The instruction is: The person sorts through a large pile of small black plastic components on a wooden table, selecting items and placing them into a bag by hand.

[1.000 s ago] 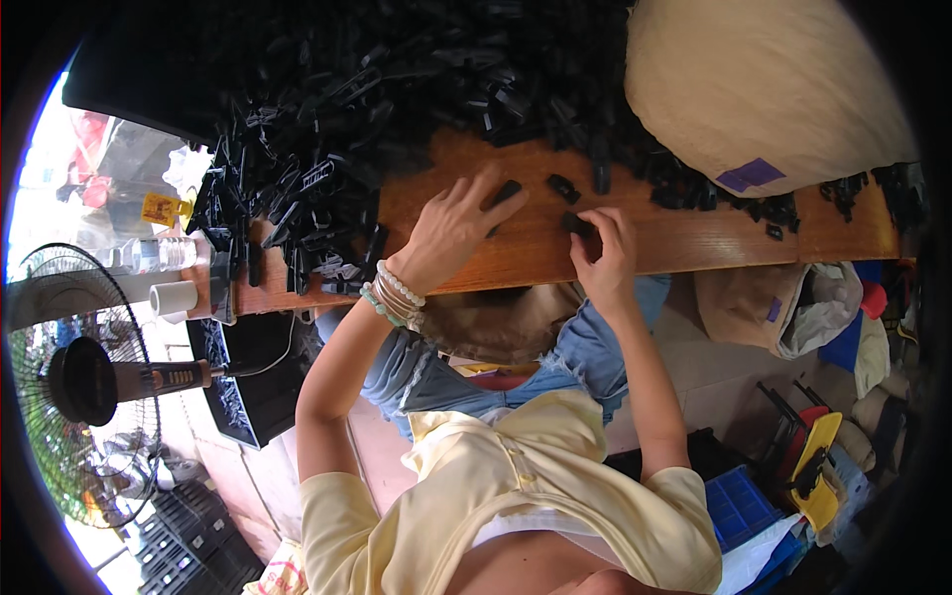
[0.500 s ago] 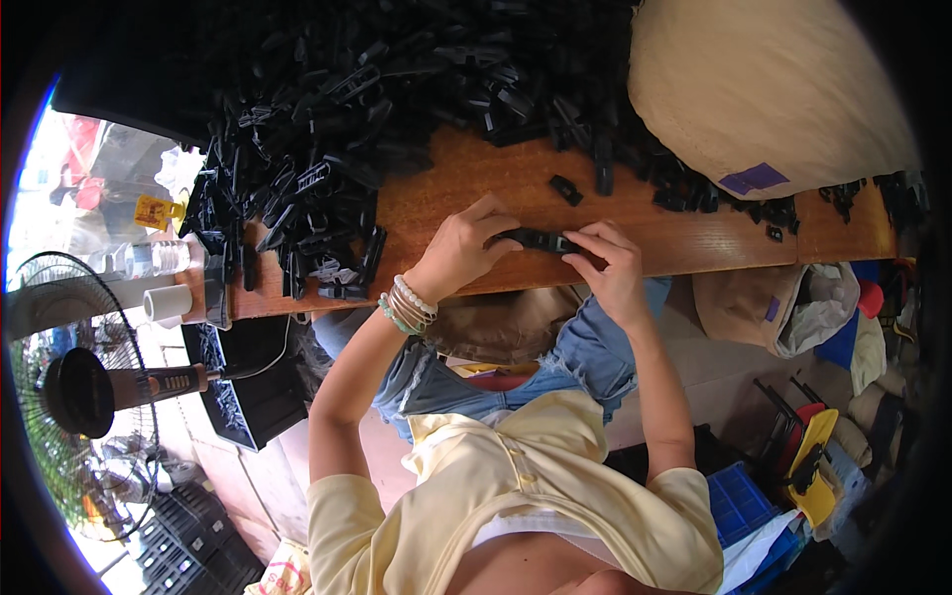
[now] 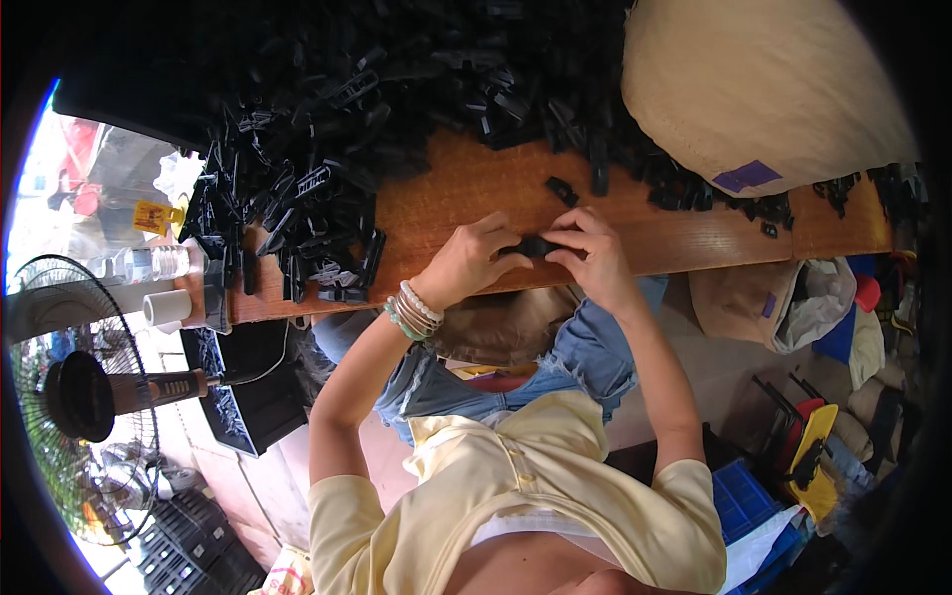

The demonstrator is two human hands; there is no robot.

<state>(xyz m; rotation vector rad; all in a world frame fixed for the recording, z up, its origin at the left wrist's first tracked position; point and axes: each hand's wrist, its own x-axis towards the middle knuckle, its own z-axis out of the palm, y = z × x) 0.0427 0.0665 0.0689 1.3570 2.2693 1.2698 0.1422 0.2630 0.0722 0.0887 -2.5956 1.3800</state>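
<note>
One small black part [image 3: 535, 247], over my wooden table [image 3: 684, 241]: pinched at nine o'clock by my left hand [image 3: 466, 261], at three by my right hand [image 3: 597, 263]; fingers partly hide it, so its shape is uncertain. One loose piece [image 3: 562, 191], at one o'clock; one black heap [image 3: 397, 99], at eleven.
</note>
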